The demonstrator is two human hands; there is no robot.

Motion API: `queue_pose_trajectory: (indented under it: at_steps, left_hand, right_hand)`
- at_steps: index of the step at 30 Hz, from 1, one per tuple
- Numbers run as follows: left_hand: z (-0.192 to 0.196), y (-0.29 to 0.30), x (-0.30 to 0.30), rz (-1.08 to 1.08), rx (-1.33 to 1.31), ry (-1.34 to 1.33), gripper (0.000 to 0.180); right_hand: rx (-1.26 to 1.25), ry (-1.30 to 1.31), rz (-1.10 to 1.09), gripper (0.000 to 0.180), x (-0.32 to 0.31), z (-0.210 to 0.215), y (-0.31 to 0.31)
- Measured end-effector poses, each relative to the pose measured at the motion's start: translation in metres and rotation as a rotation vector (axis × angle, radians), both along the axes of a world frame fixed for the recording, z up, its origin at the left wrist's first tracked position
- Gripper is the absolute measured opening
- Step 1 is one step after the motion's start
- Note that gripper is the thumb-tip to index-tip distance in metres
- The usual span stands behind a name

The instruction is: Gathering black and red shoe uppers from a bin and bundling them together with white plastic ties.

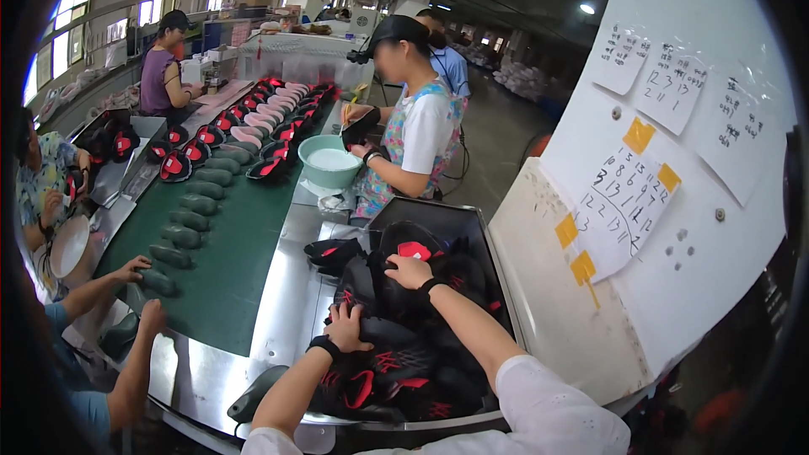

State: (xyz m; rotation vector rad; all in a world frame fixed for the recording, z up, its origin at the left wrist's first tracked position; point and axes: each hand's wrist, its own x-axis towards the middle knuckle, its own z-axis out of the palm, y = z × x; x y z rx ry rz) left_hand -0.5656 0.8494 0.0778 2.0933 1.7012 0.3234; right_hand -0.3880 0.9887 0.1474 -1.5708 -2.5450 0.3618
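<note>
Black shoe uppers (400, 341) with red lining and red stitching lie heaped in a metal bin in front of me. My left hand (347, 330) rests on the heap with its fingers spread over a black upper. Farther back, my right hand (410, 271) has its fingers curled on the edge of another black shoe upper (410, 238), which has a red patch inside. Part of that grip is hidden by the back of the hand. A dark wristband circles each of my wrists.
Left of the bin runs a green conveyor belt (223, 278) with grey-green shoe lasts (179, 236), pink soles and uppers in rows. Co-workers sit along both sides; one brushes an upper over a pale green basin (329, 160). A white board (674, 160) with notes stands at right.
</note>
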Motion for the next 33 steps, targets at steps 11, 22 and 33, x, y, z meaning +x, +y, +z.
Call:
queue_pose_trajectory:
  at_steps: [11, 22, 33]
  left_hand:
    - [0.026, -0.042, 0.061, 0.053, 0.134, 0.186, 0.079]
    - [0.168, -0.189, 0.254, -0.405, 0.933, -0.575, 0.041]
    - [0.107, -0.444, 0.563, -1.649, 0.304, -0.474, 0.029]
  right_hand:
    - [0.163, 0.559, 0.119, 0.037, 0.069, 0.093, -0.201]
    - [0.342, 1.213, -0.923, 0.012, 0.298, 0.052, -0.614]
    - [0.759, 0.996, -1.793, 0.021, 0.397, -0.1, -0.888]
